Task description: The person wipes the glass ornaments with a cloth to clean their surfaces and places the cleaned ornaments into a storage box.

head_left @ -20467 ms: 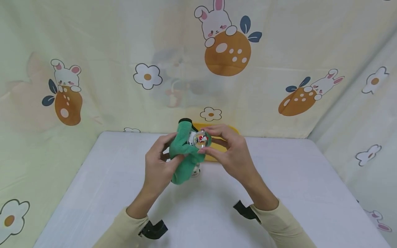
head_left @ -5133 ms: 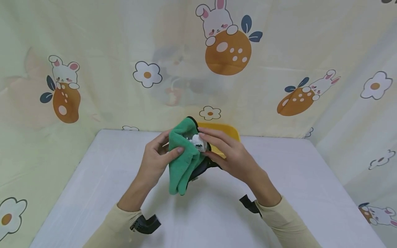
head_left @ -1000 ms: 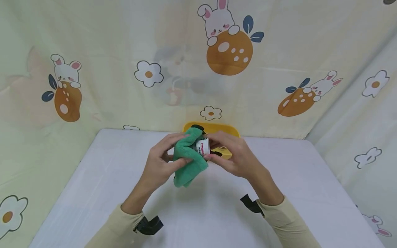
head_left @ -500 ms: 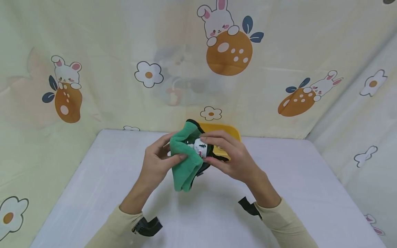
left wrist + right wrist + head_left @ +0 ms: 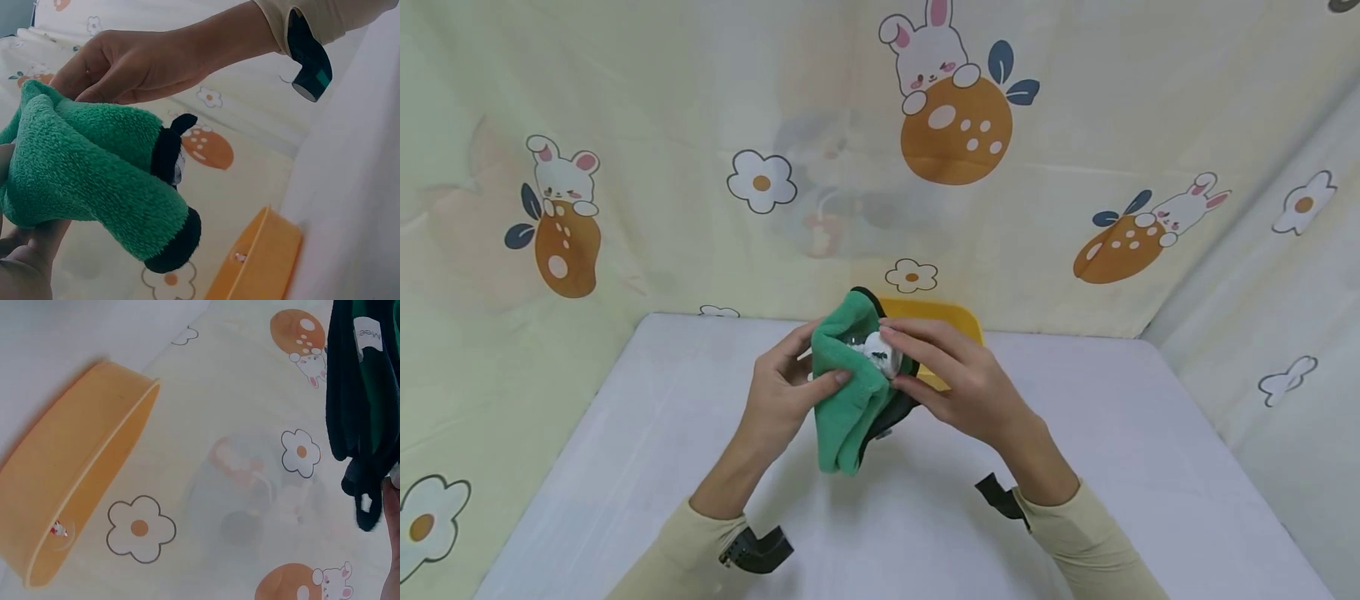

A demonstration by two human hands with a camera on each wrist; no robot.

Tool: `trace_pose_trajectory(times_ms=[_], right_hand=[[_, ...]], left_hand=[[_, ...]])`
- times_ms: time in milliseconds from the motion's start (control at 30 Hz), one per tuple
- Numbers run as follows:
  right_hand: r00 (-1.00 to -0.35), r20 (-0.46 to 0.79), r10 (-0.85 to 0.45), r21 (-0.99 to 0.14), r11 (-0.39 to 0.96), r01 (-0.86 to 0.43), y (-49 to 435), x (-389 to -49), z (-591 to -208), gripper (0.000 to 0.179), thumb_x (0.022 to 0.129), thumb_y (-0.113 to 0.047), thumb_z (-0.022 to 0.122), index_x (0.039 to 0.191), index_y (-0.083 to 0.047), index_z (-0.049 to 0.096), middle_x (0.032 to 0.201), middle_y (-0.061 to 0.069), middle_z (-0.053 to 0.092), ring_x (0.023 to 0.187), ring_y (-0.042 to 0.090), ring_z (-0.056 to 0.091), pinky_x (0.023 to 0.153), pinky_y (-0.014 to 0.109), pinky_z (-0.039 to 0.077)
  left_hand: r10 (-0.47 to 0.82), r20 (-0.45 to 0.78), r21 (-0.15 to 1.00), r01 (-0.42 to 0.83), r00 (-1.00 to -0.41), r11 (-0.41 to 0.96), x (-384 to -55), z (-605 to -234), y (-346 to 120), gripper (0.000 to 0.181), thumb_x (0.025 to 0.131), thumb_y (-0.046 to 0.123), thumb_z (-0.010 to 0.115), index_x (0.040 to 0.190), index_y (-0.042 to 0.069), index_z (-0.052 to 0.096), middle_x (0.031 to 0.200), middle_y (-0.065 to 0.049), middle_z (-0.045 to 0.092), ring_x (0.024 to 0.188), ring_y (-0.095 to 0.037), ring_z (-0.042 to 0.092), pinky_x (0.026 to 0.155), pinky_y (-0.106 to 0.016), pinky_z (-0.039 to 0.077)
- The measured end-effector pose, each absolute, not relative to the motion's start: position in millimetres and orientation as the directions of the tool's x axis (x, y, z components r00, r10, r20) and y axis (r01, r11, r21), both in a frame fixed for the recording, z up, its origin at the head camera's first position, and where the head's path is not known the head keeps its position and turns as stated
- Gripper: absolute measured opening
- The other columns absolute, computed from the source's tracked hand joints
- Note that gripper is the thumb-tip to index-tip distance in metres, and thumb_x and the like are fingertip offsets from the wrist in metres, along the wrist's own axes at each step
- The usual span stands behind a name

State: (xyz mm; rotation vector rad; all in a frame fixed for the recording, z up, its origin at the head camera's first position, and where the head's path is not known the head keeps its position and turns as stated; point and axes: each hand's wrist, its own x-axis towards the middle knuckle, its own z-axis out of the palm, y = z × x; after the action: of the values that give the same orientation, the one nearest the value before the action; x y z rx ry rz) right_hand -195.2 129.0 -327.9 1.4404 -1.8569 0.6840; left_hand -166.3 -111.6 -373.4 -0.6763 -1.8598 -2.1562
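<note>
In the head view, my left hand (image 5: 778, 383) holds a green plush cloth (image 5: 846, 417) with black edging, its thumb pressing the folds around a small snow globe (image 5: 882, 354). The globe's white base with a dark green print sticks out to the right, while its clear dome is mostly covered by the cloth. Fingers and thumb of my right hand (image 5: 966, 367) pinch that base. Both hands are raised over the white table. Seen from the left wrist, the cloth (image 5: 94, 162) hangs in thick folds and hides most of the globe.
Behind the hands, a yellow oval tub (image 5: 958, 315) stands at the table's back edge. A clear globe with a red-and-white figure (image 5: 59, 529) shows inside it in the right wrist view. A printed curtain (image 5: 700, 267) closes off the back and sides.
Since 20.5 s ago, the red-figured globe has left the hands. Over the last second the held base has turned from red lettering to a green print, and the cloth has shifted slightly.
</note>
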Motion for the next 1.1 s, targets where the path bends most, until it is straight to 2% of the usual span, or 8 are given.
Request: trace_pose_trajectory(times_ms=[200, 367, 467, 633, 733, 933, 1000, 1100], right_hand=[[-0.216, 0.732, -0.646, 0.001, 0.317, -0.948, 132.0, -192.0, -326.0, 0.053, 0.099, -0.038, 0.064, 0.134, 0.001, 0.062, 0.129, 0.015, 0.065, 0.115, 0.027, 0.066, 0.096, 0.031, 0.057], [-0.279, 0.691, -0.667, -0.039, 0.351, -0.936, 134.9, -190.7, -324.5, 0.054, 0.097, -0.037, 0.069, 0.134, 0.001, 0.061, 0.127, 0.014, 0.065, 0.114, 0.027, 0.066, 0.095, 0.034, 0.058], [-0.309, 0.684, -0.661, -0.082, 0.351, -0.933, 136.1, -191.1, -324.7, 0.054, 0.096, -0.037, 0.07, 0.133, 0.001, 0.061, 0.124, 0.013, 0.066, 0.112, 0.026, 0.067, 0.093, 0.036, 0.059], [-0.372, 0.701, -0.608, -0.212, 0.32, -0.923, 135.0, -191.9, -327.8, 0.052, 0.098, -0.043, 0.065, 0.126, 0.001, 0.064, 0.115, 0.011, 0.069, 0.098, 0.022, 0.07, 0.082, 0.036, 0.063], [-0.425, 0.704, -0.569, -0.306, 0.297, -0.905, 133.8, -191.9, -330.1, 0.047, 0.097, -0.039, 0.069, 0.121, 0.0, 0.066, 0.108, 0.009, 0.071, 0.089, 0.018, 0.07, 0.077, 0.032, 0.063], [-0.532, 0.671, -0.516, -0.432, 0.31, -0.847, 132.3, -193.0, -334.7, 0.031, 0.089, -0.017, 0.079, 0.113, -0.002, 0.067, 0.094, 0.003, 0.073, 0.077, 0.011, 0.07, 0.069, 0.025, 0.062], [-0.559, 0.655, -0.508, -0.455, 0.326, -0.829, 131.3, -193.1, -335.9, 0.029, 0.091, -0.016, 0.077, 0.114, -0.003, 0.066, 0.091, 0.002, 0.073, 0.076, 0.01, 0.069, 0.068, 0.024, 0.061], [-0.577, 0.636, -0.511, -0.461, 0.348, -0.816, 129.8, -192.3, -337.5, 0.032, 0.096, -0.022, 0.072, 0.119, -0.002, 0.063, 0.094, 0.003, 0.071, 0.082, 0.011, 0.068, 0.071, 0.025, 0.062]], left_hand=[[0.18, 0.519, 0.854, 0.498, -0.836, -0.152, -167.1, -376.5, -113.9, 0.058, 0.086, -0.007, 0.076, 0.14, 0.003, 0.058, 0.134, -0.014, 0.061, 0.115, -0.027, 0.067, 0.085, -0.04, 0.062], [0.236, 0.551, 0.834, 0.537, -0.801, -0.123, -166.0, -375.3, -114.2, 0.058, 0.086, -0.008, 0.075, 0.14, 0.007, 0.058, 0.134, -0.012, 0.062, 0.115, -0.024, 0.065, 0.085, -0.041, 0.062], [0.254, 0.566, 0.822, 0.56, -0.784, -0.103, -164.9, -373.9, -113.3, 0.059, 0.085, -0.009, 0.076, 0.139, 0.007, 0.058, 0.134, -0.01, 0.061, 0.115, -0.024, 0.062, 0.084, -0.041, 0.062], [0.258, 0.58, 0.808, 0.587, -0.773, -0.056, -164.1, -373.0, -112.1, 0.061, 0.084, -0.009, 0.077, 0.14, 0.007, 0.059, 0.136, -0.009, 0.06, 0.117, -0.024, 0.06, 0.082, -0.04, 0.063], [0.25, 0.581, 0.804, 0.594, -0.774, -0.028, -163.9, -372.9, -111.9, 0.061, 0.085, -0.008, 0.077, 0.14, 0.008, 0.059, 0.136, -0.007, 0.06, 0.118, -0.024, 0.06, 0.081, -0.039, 0.063], [0.222, 0.608, 0.784, 0.621, -0.762, -0.012, -164.2, -372.6, -112.0, 0.061, 0.084, -0.009, 0.077, 0.14, 0.008, 0.059, 0.136, -0.008, 0.06, 0.119, -0.024, 0.061, 0.081, -0.039, 0.063], [0.206, 0.623, 0.774, 0.633, -0.755, -0.023, -164.8, -372.3, -112.1, 0.061, 0.084, -0.011, 0.076, 0.14, 0.007, 0.059, 0.135, -0.009, 0.06, 0.118, -0.024, 0.062, 0.081, -0.04, 0.063], [0.183, 0.627, 0.775, 0.63, -0.757, -0.048, -165.4, -371.2, -112.1, 0.061, 0.083, -0.012, 0.075, 0.139, 0.007, 0.059, 0.133, -0.01, 0.061, 0.116, -0.025, 0.065, 0.082, -0.041, 0.062]])
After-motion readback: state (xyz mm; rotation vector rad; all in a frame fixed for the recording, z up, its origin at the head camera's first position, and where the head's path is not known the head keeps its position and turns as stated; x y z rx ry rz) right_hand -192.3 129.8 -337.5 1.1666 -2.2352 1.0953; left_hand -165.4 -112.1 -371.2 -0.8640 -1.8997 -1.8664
